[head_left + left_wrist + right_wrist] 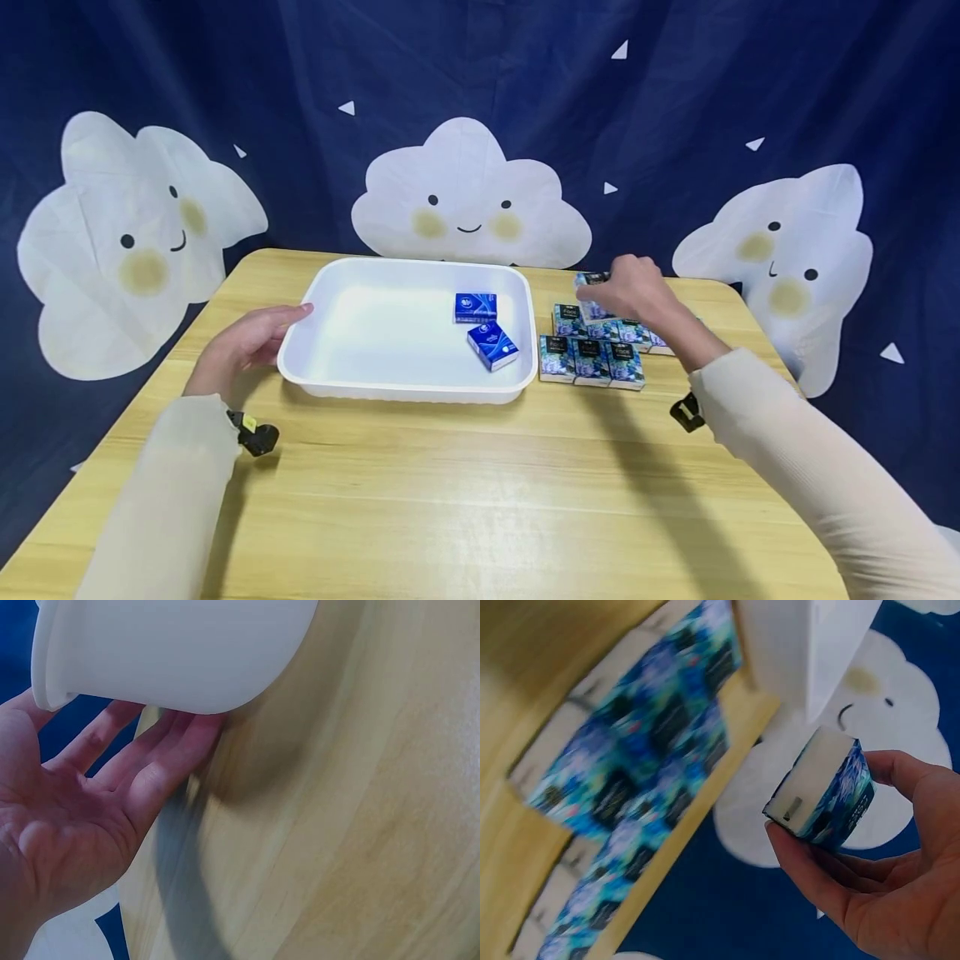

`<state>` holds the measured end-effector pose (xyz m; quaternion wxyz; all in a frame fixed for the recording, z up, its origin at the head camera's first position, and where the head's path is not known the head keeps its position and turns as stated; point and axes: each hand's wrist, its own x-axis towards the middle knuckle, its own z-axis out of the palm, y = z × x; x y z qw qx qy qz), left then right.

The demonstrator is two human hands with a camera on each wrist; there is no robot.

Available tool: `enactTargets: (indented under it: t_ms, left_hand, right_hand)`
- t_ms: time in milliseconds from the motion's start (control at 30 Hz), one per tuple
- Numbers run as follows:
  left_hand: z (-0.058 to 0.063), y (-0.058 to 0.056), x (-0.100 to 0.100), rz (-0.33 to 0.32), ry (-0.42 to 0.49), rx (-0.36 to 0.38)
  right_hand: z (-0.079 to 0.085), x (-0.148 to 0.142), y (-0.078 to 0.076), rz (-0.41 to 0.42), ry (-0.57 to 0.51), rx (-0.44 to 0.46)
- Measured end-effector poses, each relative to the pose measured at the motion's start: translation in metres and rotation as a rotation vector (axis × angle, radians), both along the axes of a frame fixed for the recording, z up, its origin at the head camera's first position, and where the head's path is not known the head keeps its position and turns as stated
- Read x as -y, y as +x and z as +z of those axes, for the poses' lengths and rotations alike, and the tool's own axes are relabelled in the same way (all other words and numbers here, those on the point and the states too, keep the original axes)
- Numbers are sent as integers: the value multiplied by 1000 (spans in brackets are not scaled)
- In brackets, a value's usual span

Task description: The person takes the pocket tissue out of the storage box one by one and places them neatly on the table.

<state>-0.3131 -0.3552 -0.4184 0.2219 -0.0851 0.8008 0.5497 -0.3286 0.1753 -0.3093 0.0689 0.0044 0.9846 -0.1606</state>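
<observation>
A white plastic tray (405, 390) sits on the table, with my left hand (251, 337) at its left end. The left thumb lies on the rim, and the other fingers reach against the tray's outside wall (187, 660); their tips are hidden. Two dark blue tissue packs, one (476, 307) behind the other (492, 345), lie in the tray's right part. My right hand (637, 287) holds a flower-printed tissue pack (829, 787) between thumb and fingers, raised above the rows of similar packs (591, 360) right of the tray.
The wooden table (450, 483) extends in front of the tray. A dark blue curtain (480, 67) with smiling white clouds hangs behind the table's back edge. The right forearm partly covers the rear row of packs.
</observation>
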Motion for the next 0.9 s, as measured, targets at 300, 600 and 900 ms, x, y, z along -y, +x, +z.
enactTargets:
  t_ms: [300,600,900]
  left_hand:
    - [-1,3,1,5,19,-3]
    - [-1,-1,2,-1,2,-14]
    - [2,-1,-1,10,-25,2]
  right_hand:
    - [-18,-50,9,5,41,112]
    - [-37,-89,20,0,50,203]
    - [-57,-105,24,9,44,259]
